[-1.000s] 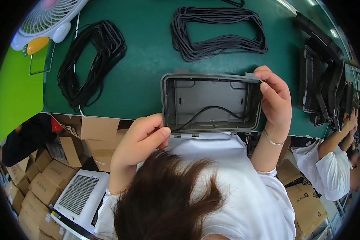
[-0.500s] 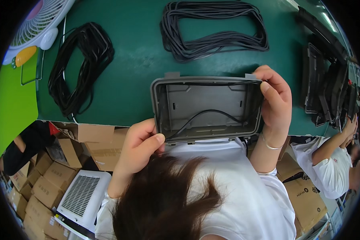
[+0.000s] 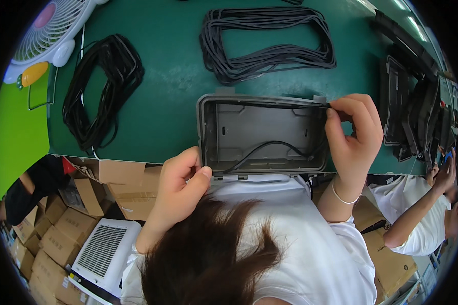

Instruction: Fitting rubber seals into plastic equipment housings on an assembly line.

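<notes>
Two hands, one grey cover, two gasket bundles

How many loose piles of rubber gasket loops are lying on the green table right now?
2: a black pile at the left near the fan, and a grey pile at the top centre. More may lie beyond the picture's edge.

A grey plastic housing sits open side up at the near edge of the green table. The left hand grips its near left corner, thumb on the rim. The right hand pinches a thin black gasket cord at the housing's far right corner; the cord loops loosely inside. Beyond the housing lies a grey gasket bundle, far to its left a black gasket bundle, and to its right stacked dark frames.
</notes>
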`<state>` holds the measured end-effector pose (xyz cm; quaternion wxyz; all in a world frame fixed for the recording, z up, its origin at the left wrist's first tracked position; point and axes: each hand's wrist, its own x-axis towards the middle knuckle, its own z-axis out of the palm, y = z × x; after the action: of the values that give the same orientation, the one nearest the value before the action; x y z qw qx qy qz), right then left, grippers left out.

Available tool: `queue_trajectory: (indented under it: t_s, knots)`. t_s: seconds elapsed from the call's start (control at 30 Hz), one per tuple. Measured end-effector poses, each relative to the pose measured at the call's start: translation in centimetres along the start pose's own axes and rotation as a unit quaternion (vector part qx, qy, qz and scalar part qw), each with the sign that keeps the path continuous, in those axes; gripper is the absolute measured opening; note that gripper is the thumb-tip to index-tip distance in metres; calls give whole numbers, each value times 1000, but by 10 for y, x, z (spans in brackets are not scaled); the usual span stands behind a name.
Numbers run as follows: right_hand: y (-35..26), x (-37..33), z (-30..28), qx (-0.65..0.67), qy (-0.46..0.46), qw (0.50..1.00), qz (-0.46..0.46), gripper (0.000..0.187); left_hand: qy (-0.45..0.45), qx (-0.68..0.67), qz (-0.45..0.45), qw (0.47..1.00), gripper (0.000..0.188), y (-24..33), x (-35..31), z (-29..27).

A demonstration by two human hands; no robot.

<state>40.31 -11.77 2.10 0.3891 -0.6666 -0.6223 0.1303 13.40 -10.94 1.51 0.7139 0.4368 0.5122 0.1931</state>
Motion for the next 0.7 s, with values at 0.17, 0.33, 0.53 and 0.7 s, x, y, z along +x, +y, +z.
queue_trajectory:
  t_s: [0.17, 0.33, 0.53, 0.7]
  knots:
    - [5, -4, 2, -35, 33, 997, -66, 16, -11, 23, 21, 999, 18, -1, 1, -2]
    - [5, -8, 4, 11, 41, 999, -16, 16, -4, 6, 22, 1000, 17, 3, 3, 0]
    - [6, -11, -1, 94, 30, 993, 62, 14, -3, 3, 17, 1000, 14, 3, 2, 1]
    - [5, -8, 1, 70, 3, 994, 79, 13, -9, -3, 15, 1000, 12, 3, 4, -1]
